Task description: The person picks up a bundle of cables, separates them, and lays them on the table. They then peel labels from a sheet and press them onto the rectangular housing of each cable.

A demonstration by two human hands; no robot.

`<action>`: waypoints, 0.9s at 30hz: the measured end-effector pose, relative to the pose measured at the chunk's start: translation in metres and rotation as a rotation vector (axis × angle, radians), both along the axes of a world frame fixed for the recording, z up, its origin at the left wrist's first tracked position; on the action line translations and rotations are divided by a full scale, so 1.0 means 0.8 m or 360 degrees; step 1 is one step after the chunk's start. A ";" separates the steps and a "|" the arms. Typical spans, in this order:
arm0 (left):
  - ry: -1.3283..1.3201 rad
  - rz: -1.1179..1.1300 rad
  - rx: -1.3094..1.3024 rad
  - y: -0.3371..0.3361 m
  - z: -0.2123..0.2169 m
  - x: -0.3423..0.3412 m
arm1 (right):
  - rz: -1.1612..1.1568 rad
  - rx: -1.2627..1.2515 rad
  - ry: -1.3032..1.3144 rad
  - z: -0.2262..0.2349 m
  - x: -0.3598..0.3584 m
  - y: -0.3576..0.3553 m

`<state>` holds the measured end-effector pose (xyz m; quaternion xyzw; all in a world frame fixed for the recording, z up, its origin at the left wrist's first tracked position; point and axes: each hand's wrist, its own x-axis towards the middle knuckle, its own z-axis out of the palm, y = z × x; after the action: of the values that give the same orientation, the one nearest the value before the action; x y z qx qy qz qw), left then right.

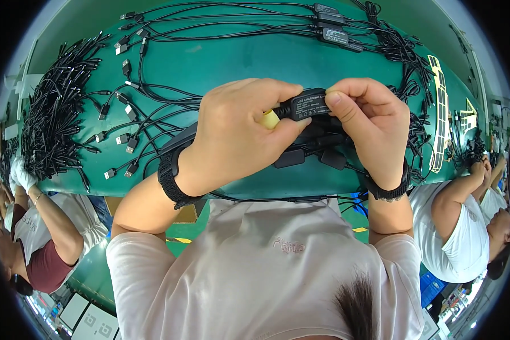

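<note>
A black USB charging cable with a flat box-shaped module is stretched between my hands above the table, its labelled face up. My left hand grips the module's left end between thumb and fingers. At the right end, my right hand pinches it with thumb and forefinger. A small yellow piece shows beside the left thumb; its kind I cannot make out. Below the hands lie more black modules on cables. Several USB plugs fan out to the left of my left hand.
A thick heap of black cable ends covers the left of the green table. Cables with modules lie along the far side. Tangled cables and a yellow-edged label strip are at right. Co-workers sit on both sides.
</note>
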<state>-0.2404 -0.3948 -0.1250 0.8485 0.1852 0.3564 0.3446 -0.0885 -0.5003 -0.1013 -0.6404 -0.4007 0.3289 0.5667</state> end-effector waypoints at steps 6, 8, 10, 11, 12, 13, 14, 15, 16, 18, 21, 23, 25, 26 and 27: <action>0.0007 -0.0001 0.0006 0.000 0.000 0.000 | -0.0004 0.0007 -0.0010 -0.003 0.000 0.000; 0.0055 0.0011 -0.0012 -0.001 0.001 0.000 | -0.0009 0.0016 -0.0016 -0.003 0.000 0.000; -0.0024 0.0036 -0.0044 -0.003 -0.001 0.003 | -0.0023 0.0011 -0.0028 -0.004 -0.001 0.000; -0.0102 0.0059 -0.0076 -0.003 -0.002 0.004 | -0.0023 0.0011 -0.0029 -0.004 -0.001 0.000; -0.0102 0.0058 -0.0076 -0.003 -0.001 0.004 | -0.0021 0.0025 -0.0034 -0.005 -0.001 0.000; -0.0097 0.0050 -0.0066 -0.003 0.000 0.004 | -0.0019 0.0039 -0.0039 -0.006 -0.001 -0.001; -0.0093 0.0042 -0.0056 -0.003 0.000 0.004 | -0.0021 0.0039 -0.0039 -0.007 -0.001 -0.001; -0.0093 0.0041 -0.0056 -0.003 0.000 0.004 | -0.0026 0.0041 -0.0044 -0.008 0.000 -0.001; -0.0100 0.0043 -0.0069 -0.004 -0.001 0.004 | -0.0032 0.0044 -0.0048 -0.008 0.000 -0.001; -0.0108 0.0045 -0.0081 -0.004 0.000 0.004 | -0.0034 0.0039 -0.0067 -0.008 -0.001 -0.001; -0.0076 0.0044 -0.0087 -0.004 0.001 0.002 | -0.0010 0.0010 -0.0135 -0.003 -0.002 -0.003; -0.0009 -0.0003 -0.0023 -0.003 0.000 -0.001 | 0.0014 -0.0016 -0.0186 -0.001 -0.004 -0.004; -0.0006 -0.0007 -0.0046 -0.003 0.001 -0.001 | -0.0073 0.0055 -0.0421 -0.002 -0.007 -0.002; -0.0003 -0.0008 -0.0069 -0.003 0.001 -0.002 | -0.0076 0.0055 -0.0420 -0.001 -0.006 -0.002; -0.0005 -0.0010 -0.0066 -0.002 0.001 -0.002 | -0.0072 0.0086 -0.0652 0.002 -0.005 -0.001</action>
<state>-0.2418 -0.3967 -0.1243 0.8412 0.1892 0.3527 0.3635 -0.0924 -0.5013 -0.1000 -0.6874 -0.5018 0.1681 0.4975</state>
